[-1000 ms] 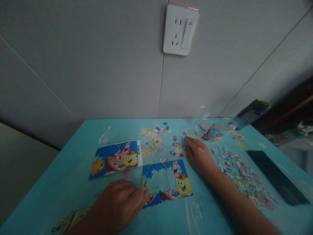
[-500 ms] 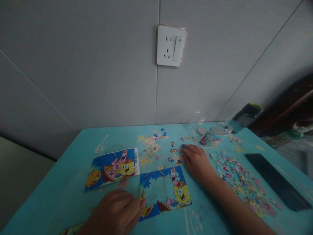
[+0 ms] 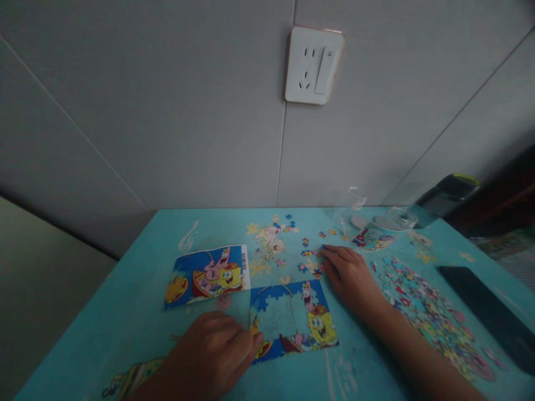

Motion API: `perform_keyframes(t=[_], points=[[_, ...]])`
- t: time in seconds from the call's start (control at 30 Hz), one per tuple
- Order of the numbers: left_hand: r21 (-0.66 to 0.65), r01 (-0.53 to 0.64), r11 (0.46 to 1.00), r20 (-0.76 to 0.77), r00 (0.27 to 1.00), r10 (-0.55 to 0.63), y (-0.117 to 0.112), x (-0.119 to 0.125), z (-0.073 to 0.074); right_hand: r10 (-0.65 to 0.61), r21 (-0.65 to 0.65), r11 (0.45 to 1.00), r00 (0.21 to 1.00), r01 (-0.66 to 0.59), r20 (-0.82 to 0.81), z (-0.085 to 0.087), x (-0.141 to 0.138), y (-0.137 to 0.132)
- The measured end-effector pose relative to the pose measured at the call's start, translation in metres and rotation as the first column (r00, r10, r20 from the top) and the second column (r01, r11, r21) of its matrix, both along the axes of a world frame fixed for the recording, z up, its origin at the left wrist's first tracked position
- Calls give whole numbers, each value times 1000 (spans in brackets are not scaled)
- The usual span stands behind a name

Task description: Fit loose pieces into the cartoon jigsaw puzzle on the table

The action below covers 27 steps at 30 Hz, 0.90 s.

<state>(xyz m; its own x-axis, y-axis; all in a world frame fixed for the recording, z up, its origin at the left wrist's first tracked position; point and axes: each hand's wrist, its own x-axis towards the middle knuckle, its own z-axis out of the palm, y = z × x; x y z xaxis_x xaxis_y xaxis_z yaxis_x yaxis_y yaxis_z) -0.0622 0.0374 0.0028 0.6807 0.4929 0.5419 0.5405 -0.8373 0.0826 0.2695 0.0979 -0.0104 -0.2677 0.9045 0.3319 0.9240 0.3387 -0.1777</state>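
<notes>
A partly assembled cartoon jigsaw puzzle (image 3: 292, 320) lies on the turquoise table (image 3: 125, 317), its middle unfilled. My left hand (image 3: 213, 356) rests flat at the puzzle's lower left corner, fingers together and touching its edge. My right hand (image 3: 351, 274) lies palm down just right of the puzzle's top, fingers stretched toward a few loose pieces (image 3: 309, 257). A printed reference picture (image 3: 207, 275) of the same cartoon lies left of the puzzle.
A big heap of loose pieces (image 3: 426, 312) spreads along the right side. A dark phone (image 3: 485, 312) lies at the far right. A clear plastic container (image 3: 390, 220) and lid stand by the wall. A wall socket (image 3: 313, 65) is above.
Both hands have stayed almost in place; only the camera view has shifted slightly. My right fingertips have drawn a little nearer to the loose pieces.
</notes>
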Motion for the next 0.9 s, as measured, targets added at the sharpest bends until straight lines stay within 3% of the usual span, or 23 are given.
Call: perform_keyframes(t=[0.23, 0.5, 0.7, 0.9], points=[[-27, 5, 1000, -31, 1000, -6, -1, -1, -2, 54, -15, 998, 988, -57, -147, 12, -20, -9], [-56, 31, 998, -70, 997, -35, -1, -1, 5, -18, -109, 994, 982, -3, -189, 10, -41, -9], [-55, 34, 998, -82, 996, -39, -1, 0, 7, -40, -120, 993, 977, 15, -210, 9, -44, -6], [-41, 46, 998, -81, 995, -50, 0, -1, 10, 34, -159, 983, 938, -94, -346, 19, -37, -7]])
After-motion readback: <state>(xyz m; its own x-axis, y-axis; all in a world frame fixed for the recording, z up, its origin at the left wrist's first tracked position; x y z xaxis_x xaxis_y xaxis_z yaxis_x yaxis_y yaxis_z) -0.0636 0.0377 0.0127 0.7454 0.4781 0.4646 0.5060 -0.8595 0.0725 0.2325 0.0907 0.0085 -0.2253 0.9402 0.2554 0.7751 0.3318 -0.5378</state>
